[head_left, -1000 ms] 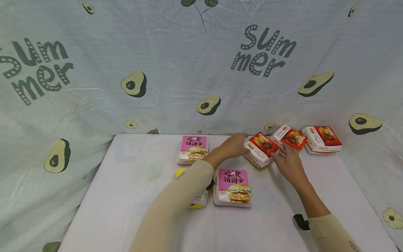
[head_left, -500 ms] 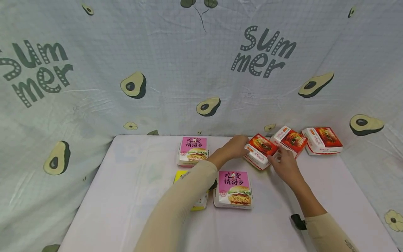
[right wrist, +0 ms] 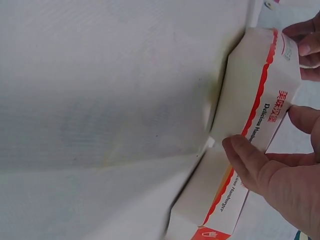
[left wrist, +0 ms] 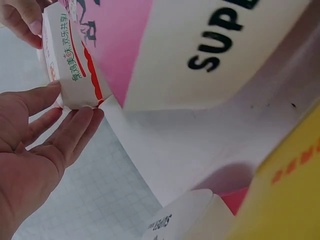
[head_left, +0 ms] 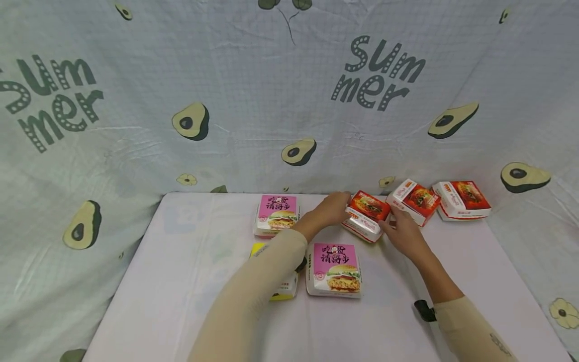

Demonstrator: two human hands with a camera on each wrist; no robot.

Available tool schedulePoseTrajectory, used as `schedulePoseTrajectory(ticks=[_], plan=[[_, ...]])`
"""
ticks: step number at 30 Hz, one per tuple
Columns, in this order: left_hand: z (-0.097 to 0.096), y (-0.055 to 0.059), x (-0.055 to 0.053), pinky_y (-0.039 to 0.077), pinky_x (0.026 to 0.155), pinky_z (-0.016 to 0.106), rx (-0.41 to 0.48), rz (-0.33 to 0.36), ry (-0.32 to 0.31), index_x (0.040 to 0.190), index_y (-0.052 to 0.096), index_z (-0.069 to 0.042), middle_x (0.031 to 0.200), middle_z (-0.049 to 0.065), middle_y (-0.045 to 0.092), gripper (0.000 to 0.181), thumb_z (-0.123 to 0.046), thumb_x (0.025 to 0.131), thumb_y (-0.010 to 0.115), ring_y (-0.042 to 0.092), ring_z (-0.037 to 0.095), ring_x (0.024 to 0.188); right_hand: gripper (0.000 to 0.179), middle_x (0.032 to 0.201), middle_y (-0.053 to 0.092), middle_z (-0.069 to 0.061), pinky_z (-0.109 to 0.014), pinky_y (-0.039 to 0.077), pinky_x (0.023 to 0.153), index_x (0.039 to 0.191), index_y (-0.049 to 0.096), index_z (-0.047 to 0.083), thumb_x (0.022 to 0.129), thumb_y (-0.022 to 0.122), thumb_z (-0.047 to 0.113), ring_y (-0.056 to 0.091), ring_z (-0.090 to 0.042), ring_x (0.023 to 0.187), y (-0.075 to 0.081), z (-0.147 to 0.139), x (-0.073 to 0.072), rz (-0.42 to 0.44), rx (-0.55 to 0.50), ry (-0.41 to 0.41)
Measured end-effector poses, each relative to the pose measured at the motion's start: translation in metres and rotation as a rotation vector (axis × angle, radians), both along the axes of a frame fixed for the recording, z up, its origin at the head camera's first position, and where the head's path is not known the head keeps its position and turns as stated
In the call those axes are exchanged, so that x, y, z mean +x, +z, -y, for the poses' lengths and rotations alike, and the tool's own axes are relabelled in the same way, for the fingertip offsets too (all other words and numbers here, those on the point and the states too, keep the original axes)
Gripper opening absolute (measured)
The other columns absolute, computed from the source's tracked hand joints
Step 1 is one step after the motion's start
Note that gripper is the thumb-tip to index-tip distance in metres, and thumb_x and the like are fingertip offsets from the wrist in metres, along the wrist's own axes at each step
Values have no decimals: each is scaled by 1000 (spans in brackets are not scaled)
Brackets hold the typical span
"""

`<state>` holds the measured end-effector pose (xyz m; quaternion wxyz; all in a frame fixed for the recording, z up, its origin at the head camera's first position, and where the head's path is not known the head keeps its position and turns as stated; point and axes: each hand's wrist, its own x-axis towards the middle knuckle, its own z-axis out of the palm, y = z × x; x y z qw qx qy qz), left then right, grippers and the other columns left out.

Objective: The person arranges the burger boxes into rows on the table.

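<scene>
A red-and-white burger box (head_left: 367, 213) lies tilted at the back of the table, between both hands. My left hand (head_left: 332, 208) grips its left end; in the left wrist view the thumb is on one edge of the box (left wrist: 77, 65) and the fingers are on another. My right hand (head_left: 404, 234) pinches the opposite end. In the right wrist view, its thumb touches a corner of the box (right wrist: 255, 85), and its fingertips lie near the gap to the neighbouring red burger box (head_left: 415, 201).
Another red burger box (head_left: 462, 201) stands at the back right. Pink burger boxes stand at the back (head_left: 277, 216) and in the middle (head_left: 334, 271). The left sleeve partly covers a yellow box (head_left: 286, 289). A printed cloth (head_left: 253, 100) hangs behind the white table (head_left: 181, 281).
Both hands have shifted slightly left, and the red burger box between them has moved left with them, away from the neighbouring red box. The other boxes stay in place.
</scene>
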<state>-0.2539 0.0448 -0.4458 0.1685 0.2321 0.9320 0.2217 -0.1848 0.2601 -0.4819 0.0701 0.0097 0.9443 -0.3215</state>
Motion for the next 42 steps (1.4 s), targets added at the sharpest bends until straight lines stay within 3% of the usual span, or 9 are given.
schedulePoseTrajectory(ticks=[5, 17, 27, 35, 38, 42], plan=[[4, 1, 1, 52, 106, 33, -1, 14, 9, 143, 57, -4, 136, 10, 65, 49, -19, 99, 71, 60, 21, 124, 72, 154, 38, -38, -60, 52, 103, 159, 23, -9, 106, 57, 26, 51, -53, 134, 3, 1, -5, 3, -17, 42], [14, 2, 4, 51, 110, 37, -32, 17, 65, 143, 53, 1, 138, 13, 61, 55, -17, 96, 74, 58, 24, 128, 71, 162, 32, -31, -59, 47, 110, 161, 23, -5, 107, 55, 28, 45, -50, 142, 2, 9, -22, 51, -81, 97], [32, 2, 9, 50, 110, 40, 49, 53, 88, 141, 55, -2, 136, 12, 63, 59, -15, 89, 81, 58, 25, 125, 67, 163, 33, -29, -60, 45, 112, 160, 26, -4, 108, 55, 24, 45, -50, 141, -1, 21, -31, 36, -96, 152], [47, 0, 10, 51, 108, 40, 82, 106, 142, 139, 54, -2, 132, 12, 63, 63, -15, 86, 84, 60, 25, 120, 64, 160, 39, -28, -59, 46, 110, 159, 32, -1, 106, 57, 25, 49, -49, 139, 2, 34, -33, 42, -84, 180], [54, 3, 13, 51, 108, 42, 127, 128, 162, 138, 53, -2, 131, 13, 63, 63, -12, 85, 85, 60, 26, 119, 63, 159, 41, -27, -59, 46, 111, 160, 33, 0, 106, 57, 24, 49, -48, 139, 3, 40, -34, 46, -86, 180], [61, 8, 16, 50, 109, 44, 122, 144, 177, 142, 48, 1, 134, 17, 61, 68, -13, 86, 84, 59, 29, 121, 62, 159, 41, -27, -58, 46, 111, 160, 32, 0, 107, 56, 22, 48, -47, 140, 4, 48, -36, 49, -89, 188]])
